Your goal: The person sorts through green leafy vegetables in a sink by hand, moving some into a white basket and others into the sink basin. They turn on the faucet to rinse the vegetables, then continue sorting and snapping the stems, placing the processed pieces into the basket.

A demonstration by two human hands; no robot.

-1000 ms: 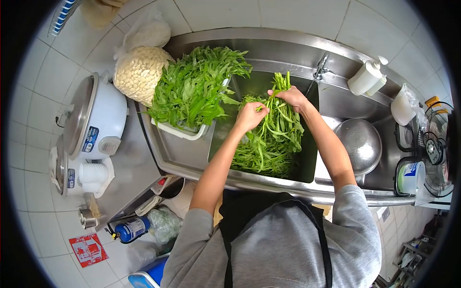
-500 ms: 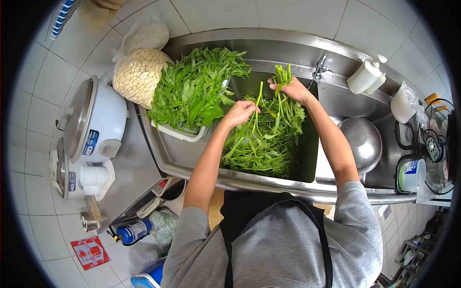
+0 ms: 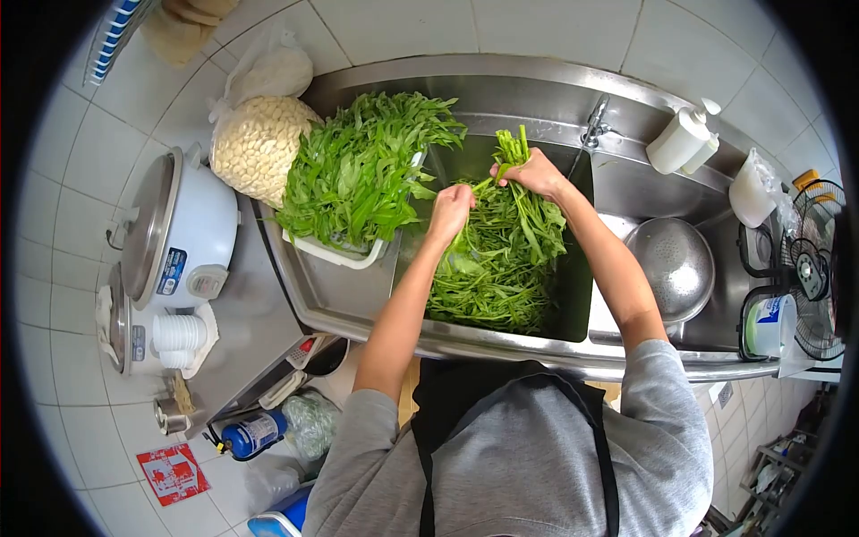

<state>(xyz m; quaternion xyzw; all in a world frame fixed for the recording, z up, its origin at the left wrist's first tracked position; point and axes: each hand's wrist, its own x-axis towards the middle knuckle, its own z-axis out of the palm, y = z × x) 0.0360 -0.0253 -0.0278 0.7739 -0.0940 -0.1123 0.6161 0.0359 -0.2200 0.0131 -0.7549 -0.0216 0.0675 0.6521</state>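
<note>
Leafy green stems [image 3: 492, 291] fill much of the left sink basin, with water under them. My right hand [image 3: 534, 174] is closed round a bunch of green stems [image 3: 512, 148], whose cut ends point up and whose leaves hang into the basin. Just left of it, my left hand [image 3: 454, 208] is closed on a green stem that reaches toward the bunch. A white basket [image 3: 344, 255] heaped with leafy greens [image 3: 362, 170] stands on the drainboard to the left.
A metal colander [image 3: 673, 268] sits in the right basin, near the faucet [image 3: 597, 121]. White bottles [image 3: 680, 141] stand behind. Left are a bag of pale pieces [image 3: 259, 148] and a large cooker [image 3: 192, 233]. A fan [image 3: 810, 268] is far right.
My left hand has moved slightly up and left, no longer dangling a long stem upright; the stem now stretches toward the bunch. My right hand has shifted a little left with the bunch.
</note>
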